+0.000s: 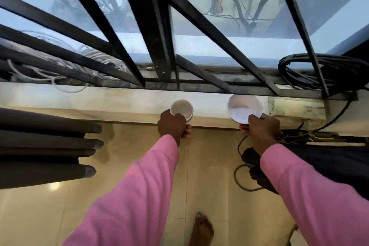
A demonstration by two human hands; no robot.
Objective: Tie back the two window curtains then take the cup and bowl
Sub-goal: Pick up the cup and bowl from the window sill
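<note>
Both hands are at the window sill [111, 100], and the sill is my marker for everything here. The left hand [172, 126] is closed round the near side of the cup [181, 109], fingers curled under where I take the handle to be, though the hand hides it. The right hand [261, 128] pinches the near rim of the bowl [244, 108], thumb over the lip and fingers beneath, a grip that suits a wide, shallow shape. The 2 vessels sit at the sill's front edge, the cup left of the bowl and well apart from it; whether they rest on the sill or are already lifted I cannot tell.

Both look like smooth glazed white ware, round-mouthed, the cup narrow and deep, the bowl broad and open, seemingly empty. The sill is pale, matt and dusty. Below its left end hangs a dark curtain [46, 150] gathered in thick soft folds, which suggests the tying is done on that side. Behind the sill stand black metal bars [127, 54], with coiled white cable [65, 62] and black cable [311, 70] at either end.
</note>
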